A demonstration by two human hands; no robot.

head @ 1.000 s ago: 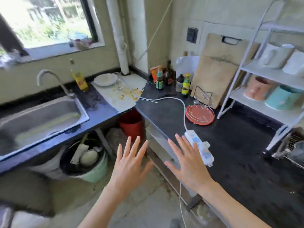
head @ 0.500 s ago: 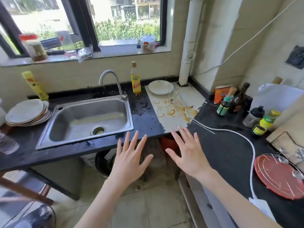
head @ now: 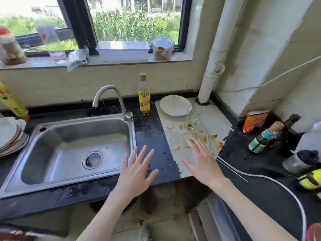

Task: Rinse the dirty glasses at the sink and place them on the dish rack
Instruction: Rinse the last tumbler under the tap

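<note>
Bright daylight pours in through the window (head: 121, 23) at the far side, where the scene outside is washed out toward the upper left. The steel sink (head: 69, 150) shows soft sheen, and the wet black counter (head: 152, 136) glints in spots. Jars on the sill at far left are smeared with blur (motion, it seems). Wide-angle distortion bends the white pipe (head: 217, 54) and right wall. Under the counter lies deep shadow.

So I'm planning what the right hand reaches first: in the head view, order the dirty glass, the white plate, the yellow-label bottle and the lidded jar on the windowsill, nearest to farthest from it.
From the right hand:
1. Dirty glass, just beyond the fingertips on the stained white counter.
2. White plate, behind the glass, slightly left.
3. Yellow-label bottle, further left, by the tap.
4. Lidded jar, up on the windowsill.
</note>
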